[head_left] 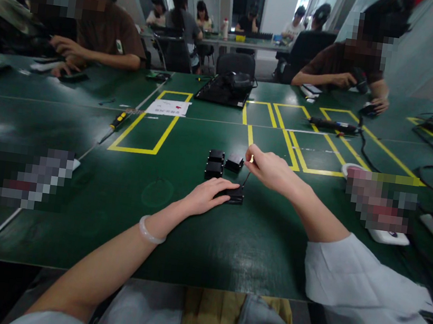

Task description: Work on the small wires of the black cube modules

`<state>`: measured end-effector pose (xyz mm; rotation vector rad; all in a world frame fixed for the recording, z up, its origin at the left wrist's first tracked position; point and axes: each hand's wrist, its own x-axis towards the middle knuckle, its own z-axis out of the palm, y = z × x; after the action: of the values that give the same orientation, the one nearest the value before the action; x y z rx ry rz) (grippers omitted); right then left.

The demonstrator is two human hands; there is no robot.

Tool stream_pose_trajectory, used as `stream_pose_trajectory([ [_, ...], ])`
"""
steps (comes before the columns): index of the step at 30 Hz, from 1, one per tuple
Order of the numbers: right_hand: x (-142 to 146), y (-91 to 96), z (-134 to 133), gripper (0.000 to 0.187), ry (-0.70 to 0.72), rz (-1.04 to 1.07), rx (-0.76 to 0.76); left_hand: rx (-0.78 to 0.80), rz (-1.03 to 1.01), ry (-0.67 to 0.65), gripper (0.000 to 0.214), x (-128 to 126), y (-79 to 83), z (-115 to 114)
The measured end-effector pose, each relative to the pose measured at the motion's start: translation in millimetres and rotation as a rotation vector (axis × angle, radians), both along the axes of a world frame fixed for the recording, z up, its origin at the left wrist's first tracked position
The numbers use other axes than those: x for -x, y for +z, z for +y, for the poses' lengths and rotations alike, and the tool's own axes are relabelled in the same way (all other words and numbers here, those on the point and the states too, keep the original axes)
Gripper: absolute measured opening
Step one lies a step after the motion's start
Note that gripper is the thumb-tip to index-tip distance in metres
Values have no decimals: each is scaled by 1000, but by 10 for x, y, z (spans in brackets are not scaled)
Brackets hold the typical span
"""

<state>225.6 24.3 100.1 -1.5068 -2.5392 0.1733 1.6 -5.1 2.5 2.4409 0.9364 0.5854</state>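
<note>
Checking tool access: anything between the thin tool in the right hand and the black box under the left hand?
Nothing visible. The left hand lies on the black box's left part. Its right end is bare, and the thin tool in the right hand points down at it. Three more black boxes sit behind, apart.

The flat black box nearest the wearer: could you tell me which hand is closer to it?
Left. The left hand rests on the flat black box; the right hand hovers just beyond it, pinching a thin tool.
</note>
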Motion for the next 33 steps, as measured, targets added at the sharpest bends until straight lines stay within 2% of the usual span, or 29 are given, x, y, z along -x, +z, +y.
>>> stream_pose_trajectory([
  [5, 15, 52, 16, 23, 77, -41, 2, 0, 11, 4, 40, 4, 1, -4],
  [10, 66, 49, 41, 22, 110, -72, -83, 3, 5, 3, 39, 2, 7, -11],
  [15, 92, 10, 53, 27, 70, -87, -113, 0, 4, 0, 39, 5, 4, -11],
  [22, 133, -56, -102, 27, 2, -44, -123, 1, 5, 1, 39, 15, 2, -11],
  [33, 151, -55, -184, 28, -67, -45, -133, 4, 5, -1, 39, 7, 15, -6],
])
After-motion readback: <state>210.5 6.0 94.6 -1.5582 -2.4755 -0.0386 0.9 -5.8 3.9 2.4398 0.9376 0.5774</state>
